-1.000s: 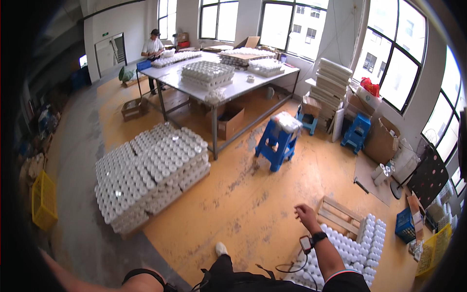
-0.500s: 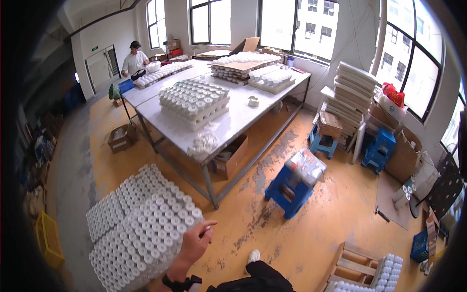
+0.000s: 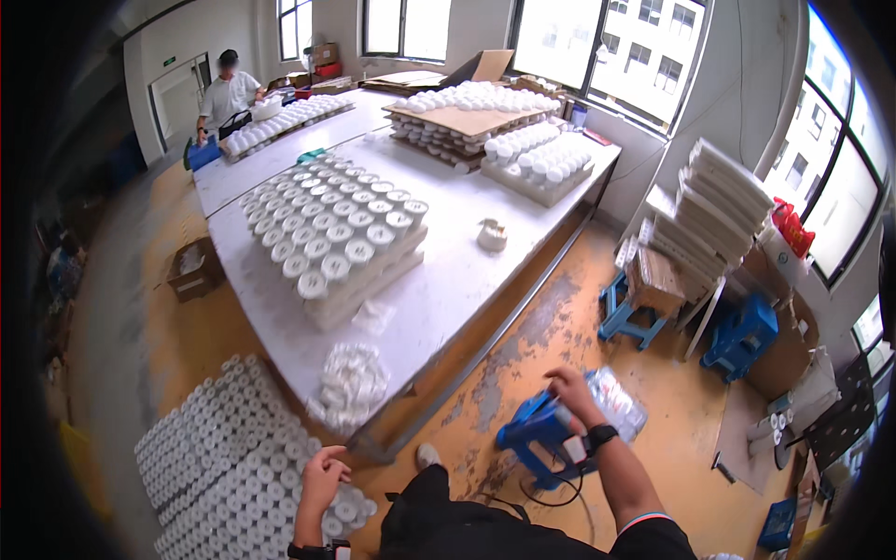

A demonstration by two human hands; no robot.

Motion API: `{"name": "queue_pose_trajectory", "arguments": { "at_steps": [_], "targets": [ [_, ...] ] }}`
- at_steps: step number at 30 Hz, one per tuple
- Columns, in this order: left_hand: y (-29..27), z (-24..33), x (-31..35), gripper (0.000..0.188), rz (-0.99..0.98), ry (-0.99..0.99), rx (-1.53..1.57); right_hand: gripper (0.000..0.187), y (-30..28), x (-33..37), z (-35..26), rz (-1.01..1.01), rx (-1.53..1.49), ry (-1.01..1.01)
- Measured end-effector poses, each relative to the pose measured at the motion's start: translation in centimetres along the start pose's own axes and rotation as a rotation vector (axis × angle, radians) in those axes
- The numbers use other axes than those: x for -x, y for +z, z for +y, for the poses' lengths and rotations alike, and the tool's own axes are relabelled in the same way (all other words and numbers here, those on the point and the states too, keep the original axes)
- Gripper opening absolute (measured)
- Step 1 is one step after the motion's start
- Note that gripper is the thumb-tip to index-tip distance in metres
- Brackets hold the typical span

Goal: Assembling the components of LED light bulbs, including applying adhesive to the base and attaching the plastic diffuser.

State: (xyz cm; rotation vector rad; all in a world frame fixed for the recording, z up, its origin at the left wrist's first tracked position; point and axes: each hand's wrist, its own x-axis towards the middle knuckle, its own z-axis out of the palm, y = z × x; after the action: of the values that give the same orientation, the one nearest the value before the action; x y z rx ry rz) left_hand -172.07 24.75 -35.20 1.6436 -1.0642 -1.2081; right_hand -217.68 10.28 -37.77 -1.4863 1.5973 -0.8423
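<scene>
The white-topped bench stands ahead. Below its left edge spreads a floor stack of white round pieces; on top, toward the near corner, sits a tray stack. The blue stool stands off the bench's right edge. The left hand, loosely curled, overlaps the floor stack; contact is unclear. The right hand, half-bent, is over the stool. Both seem empty, apparently between grasps; gripping calls for wider fingers.

Daylight from washed-out windows, bright tabletop, dim left side, fisheye-bent edges, black corners
</scene>
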Motion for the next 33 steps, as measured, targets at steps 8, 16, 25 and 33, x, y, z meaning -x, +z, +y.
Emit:
{"name": "queue_pose_trajectory", "arguments": {
  "at_steps": [8, 16, 25, 33],
  "targets": [
    [5.9, 12.2, -17.4, 0.024, -0.038, 0.063, 0.146, 0.022, -1.0, -15.3, -1.2, -0.196, -0.056, 0.252],
    [11.4, 4.3, -31.3, 0.036, 0.595, -0.101, -0.061, 0.051, -1.6, -43.8, -1.9, 0.015, 0.081, -0.185],
    [17.9, 6.4, -35.8, 0.036, 1.098, -0.583, -0.609, 0.052, 2.2, -51.2, -3.0, -0.299, 0.151, -0.318],
    [15.0, 7.4, -30.0, 0.013, 1.321, -0.361, -0.503, 0.025, 3.7, -55.3, -0.2, -0.242, -0.086, -0.241]
  ]
}}
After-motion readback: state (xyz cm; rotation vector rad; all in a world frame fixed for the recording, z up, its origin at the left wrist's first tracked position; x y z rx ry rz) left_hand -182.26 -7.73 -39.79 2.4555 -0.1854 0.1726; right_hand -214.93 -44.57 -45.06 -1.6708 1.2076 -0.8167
